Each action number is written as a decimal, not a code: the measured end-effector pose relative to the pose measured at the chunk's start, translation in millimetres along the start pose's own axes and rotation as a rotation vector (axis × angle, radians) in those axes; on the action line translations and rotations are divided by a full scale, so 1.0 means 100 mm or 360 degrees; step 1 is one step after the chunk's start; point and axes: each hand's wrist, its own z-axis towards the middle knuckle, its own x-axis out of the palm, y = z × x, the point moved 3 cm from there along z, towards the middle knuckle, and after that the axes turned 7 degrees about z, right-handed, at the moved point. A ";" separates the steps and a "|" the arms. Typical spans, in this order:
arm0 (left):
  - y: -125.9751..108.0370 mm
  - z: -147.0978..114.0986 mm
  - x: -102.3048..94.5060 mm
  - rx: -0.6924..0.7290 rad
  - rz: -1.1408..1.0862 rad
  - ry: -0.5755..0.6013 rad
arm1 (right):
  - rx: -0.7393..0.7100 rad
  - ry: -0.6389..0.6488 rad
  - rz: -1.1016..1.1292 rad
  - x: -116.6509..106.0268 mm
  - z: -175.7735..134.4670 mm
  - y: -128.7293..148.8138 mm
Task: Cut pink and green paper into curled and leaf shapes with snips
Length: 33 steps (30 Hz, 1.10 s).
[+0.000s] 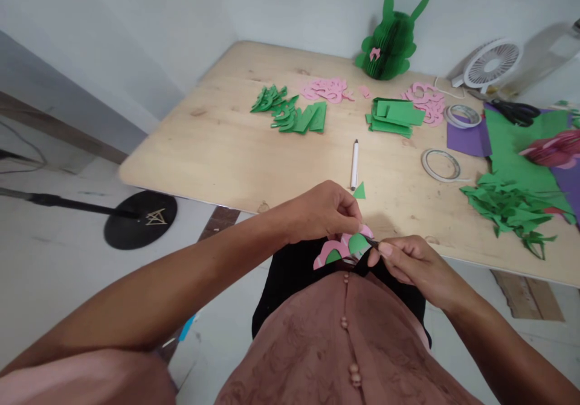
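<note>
Above my lap, at the table's front edge, my left hand [338, 214] pinches a pink paper cutout [327, 249] between thumb and fingers. Green paper [357, 245] shows through or behind its curved openings. My right hand [410, 263] is closed around a thin dark tool [373, 243], its tip against the paper. Fingers hide most of this tool, so its exact kind is unclear. Just beyond my left hand lie a small green paper triangle [359, 191] and a white pen [354, 164].
Green cut pieces [296, 115], pink cutouts [328, 89] and a green paper stack [396, 115] lie farther back. A green honeycomb paper figure [389, 45] stands by the wall. Rightward are tape rolls [441, 165], green scraps [510, 202], black-handled scissors [514, 112] and a white fan [492, 65].
</note>
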 end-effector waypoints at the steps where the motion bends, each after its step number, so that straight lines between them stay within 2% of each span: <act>1: 0.00 0.00 0.00 0.0005 -0.0001 0.0010 | 0.0003 0.0008 0.0012 0.00 0.00 0.00; 13: 0.02 0.03 -0.02 0.0000 0.0025 0.0124 | 0.0022 0.0066 0.0045 -0.01 0.01 0.02; 33: 0.00 0.02 -0.05 0.0001 0.0050 0.0174 | 0.0010 0.0034 -0.0089 0.00 0.00 0.04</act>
